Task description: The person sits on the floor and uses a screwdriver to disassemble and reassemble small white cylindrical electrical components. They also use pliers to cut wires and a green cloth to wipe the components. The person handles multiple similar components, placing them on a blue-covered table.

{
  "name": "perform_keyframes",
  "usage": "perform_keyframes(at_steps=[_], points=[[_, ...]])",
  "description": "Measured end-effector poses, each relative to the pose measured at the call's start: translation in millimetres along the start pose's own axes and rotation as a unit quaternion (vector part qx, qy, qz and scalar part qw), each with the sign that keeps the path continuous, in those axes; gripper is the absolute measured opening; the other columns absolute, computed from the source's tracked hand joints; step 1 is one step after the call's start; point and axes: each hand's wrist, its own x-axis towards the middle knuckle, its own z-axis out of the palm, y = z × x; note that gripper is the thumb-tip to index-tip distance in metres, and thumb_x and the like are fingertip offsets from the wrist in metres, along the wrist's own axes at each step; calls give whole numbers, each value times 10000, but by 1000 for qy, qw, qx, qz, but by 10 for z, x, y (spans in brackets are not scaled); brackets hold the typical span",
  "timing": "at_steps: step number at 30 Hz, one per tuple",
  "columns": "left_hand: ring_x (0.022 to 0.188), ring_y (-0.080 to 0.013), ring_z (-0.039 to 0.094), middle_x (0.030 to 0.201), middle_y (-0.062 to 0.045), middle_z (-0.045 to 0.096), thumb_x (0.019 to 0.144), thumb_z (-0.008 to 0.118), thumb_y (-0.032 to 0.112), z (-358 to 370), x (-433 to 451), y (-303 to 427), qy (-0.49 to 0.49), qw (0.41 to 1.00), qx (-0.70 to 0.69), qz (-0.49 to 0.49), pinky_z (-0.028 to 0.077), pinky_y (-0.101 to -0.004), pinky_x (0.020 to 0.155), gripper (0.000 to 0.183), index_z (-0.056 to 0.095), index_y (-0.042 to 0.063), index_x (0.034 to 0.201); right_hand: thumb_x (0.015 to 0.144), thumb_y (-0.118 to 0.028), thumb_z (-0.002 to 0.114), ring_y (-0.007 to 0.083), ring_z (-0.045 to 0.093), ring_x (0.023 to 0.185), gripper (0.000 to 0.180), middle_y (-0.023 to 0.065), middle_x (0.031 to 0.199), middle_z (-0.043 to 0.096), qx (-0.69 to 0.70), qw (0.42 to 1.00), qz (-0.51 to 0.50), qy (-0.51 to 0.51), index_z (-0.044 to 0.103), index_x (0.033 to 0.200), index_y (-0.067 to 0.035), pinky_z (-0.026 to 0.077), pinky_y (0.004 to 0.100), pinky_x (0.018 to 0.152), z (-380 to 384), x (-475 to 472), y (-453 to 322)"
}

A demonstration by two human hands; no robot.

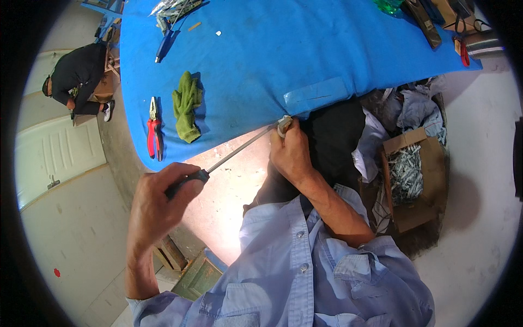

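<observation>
A screwdriver [241, 152] with a dark handle and a long metal shaft runs up and right between my hands. My left hand [163, 200] grips its handle, beyond the table's near left edge. At the shaft's far end, my right hand [292, 151] pinches a small pale and brownish piece [284, 122] close to the blue-covered table edge. The tip is at or in this piece; its exact contact is hidden. A pair of combination pliers [154, 135] with red and black grips lies on the blue cloth [253, 61]. Beside it rests a crumpled green cloth [187, 107].
A blue-handled tool [164, 45] lies near a pile of metallic scraps [175, 10]. Clear tape [314, 96] covers part of the cloth. At right, a cardboard box [433, 180] holds many small metallic pieces. Another person [79, 73] bends over at far left.
</observation>
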Motion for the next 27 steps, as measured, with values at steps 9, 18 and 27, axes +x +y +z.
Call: perform_keyframes(at_steps=[9,18,27], points=[[669,-84,597,786,-52,688,888,737,103,-224,-138,-181,125,991,-53,14,473,-245,602,226,702,-20,1075,949,-104,631,332,654,784,139,190,867,627,88,993,-36,-66,539,1018,-27,529,414,739,-32,-313,-83],[639,-64,551,787,-13,646,935,763,324,-51,-54,-466,96,987,-96,90,425,-230,557,408,675,-15,1145,951,-68,604,120,557,754,117,41,865,550,274,955,10,-111,514,1013,-27,476,295,692,-187,-241,-194],[631,-66,565,780,-55,688,948,753,287,410,81,-807,138,972,-175,75,427,-219,539,368,700,-26,1134,900,-47,672,253,657,749,328,121,906,647,79,991,-112,-4,562,1208,-50,529,351,661,-37,-263,-144]])
